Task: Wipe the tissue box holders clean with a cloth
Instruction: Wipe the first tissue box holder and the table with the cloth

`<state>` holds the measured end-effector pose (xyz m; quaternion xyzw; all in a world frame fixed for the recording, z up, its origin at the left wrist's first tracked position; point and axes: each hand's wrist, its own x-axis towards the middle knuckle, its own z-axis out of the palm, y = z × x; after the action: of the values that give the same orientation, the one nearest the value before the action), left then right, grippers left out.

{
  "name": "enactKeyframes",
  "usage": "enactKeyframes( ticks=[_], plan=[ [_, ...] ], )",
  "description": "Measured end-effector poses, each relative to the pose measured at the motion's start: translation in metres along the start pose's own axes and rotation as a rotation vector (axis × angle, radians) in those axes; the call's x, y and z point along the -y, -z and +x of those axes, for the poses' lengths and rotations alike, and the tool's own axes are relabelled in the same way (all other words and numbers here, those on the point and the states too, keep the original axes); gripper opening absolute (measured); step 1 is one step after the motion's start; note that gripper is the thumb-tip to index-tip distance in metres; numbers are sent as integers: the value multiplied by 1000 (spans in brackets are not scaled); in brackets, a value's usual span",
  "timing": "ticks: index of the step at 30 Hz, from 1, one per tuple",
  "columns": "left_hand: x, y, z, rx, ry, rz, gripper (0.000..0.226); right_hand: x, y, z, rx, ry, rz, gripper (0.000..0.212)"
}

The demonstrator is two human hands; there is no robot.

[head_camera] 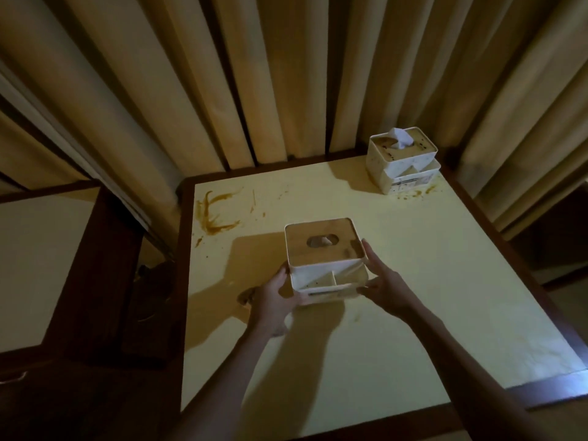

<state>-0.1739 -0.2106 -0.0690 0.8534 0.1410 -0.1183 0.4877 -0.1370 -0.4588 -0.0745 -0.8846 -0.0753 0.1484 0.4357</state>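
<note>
Now, step in hand: by my reading the person is taking hold of the near tissue box holder [324, 259] at both sides, to lift or steady it for wiping; no cloth shows anywhere in view.
Near holder: white body with a wooden lid and an oval slot, and open side compartments facing the person; it sits mid-bench, nearer the front edge.
Left hand [276, 297]: fingers curled round the holder's lower left corner, thumb up against its side, so it grips.
Right hand [383, 281]: fingers straight and spread, tips touching the right wall and the lower right corner; it steadies more than it clamps.
Hands together or apart: apart, one on each side, with the holder between them.
Far holder [402, 159]: stands at the far right corner of the bench, a tissue poking from its lid, dark specks on the top; well apart from the hands.
Bench [445, 297]: pale top with a dark wooden rim; brown smears [216, 214] at the far left, more spatter just beside the far holder.
How to do it well: I would keep the holder level so the loose-looking lid does not slide, and close the right fingers before lifting.
Wiping order: lid first, then walls, then the compartments, where specks seem to lie.
Risk: setting the cleaned holder back on a smeared patch would dirty its base again.
Light: dim, so fine dirt is hard to judge.
</note>
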Motion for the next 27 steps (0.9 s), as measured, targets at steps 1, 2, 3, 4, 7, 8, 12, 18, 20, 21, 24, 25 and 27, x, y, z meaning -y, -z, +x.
enactKeyframes(
  ticks=[1,2,3,4,7,8,12,18,20,21,24,25,27],
  plan=[
    [-6,6,3,6,-11,10,82,4,4,2,1,-1,1,103],
    [-12,12,7,8,-27,17,83,8,9,5,2,-2,-12,100],
    [-20,18,11,13,-41,20,84,14,14,9,9,-2,-38,98],
    [-28,25,15,26,-51,28,83,20,19,13,20,-1,-70,96],
    [-52,43,32,93,-54,60,83,39,36,36,101,-10,-158,89],
    [-61,48,37,106,-52,61,81,46,41,43,128,-20,-156,86],
    [-85,55,53,101,-34,57,61,67,57,70,216,-126,-146,85],
    [-96,56,73,76,-8,2,38,85,63,89,265,-132,-259,110],
    [-97,54,81,63,3,-19,38,90,67,90,251,-116,-272,102],
    [-97,53,85,53,5,-34,39,92,68,89,251,-117,-255,97],
    [-99,47,90,30,20,-115,41,93,74,90,261,-113,-232,81],
    [-100,47,91,37,39,-155,41,94,76,91,260,-112,-225,79],
    [-100,47,95,69,73,-212,38,92,80,94,240,-127,-189,83]
  ],
)
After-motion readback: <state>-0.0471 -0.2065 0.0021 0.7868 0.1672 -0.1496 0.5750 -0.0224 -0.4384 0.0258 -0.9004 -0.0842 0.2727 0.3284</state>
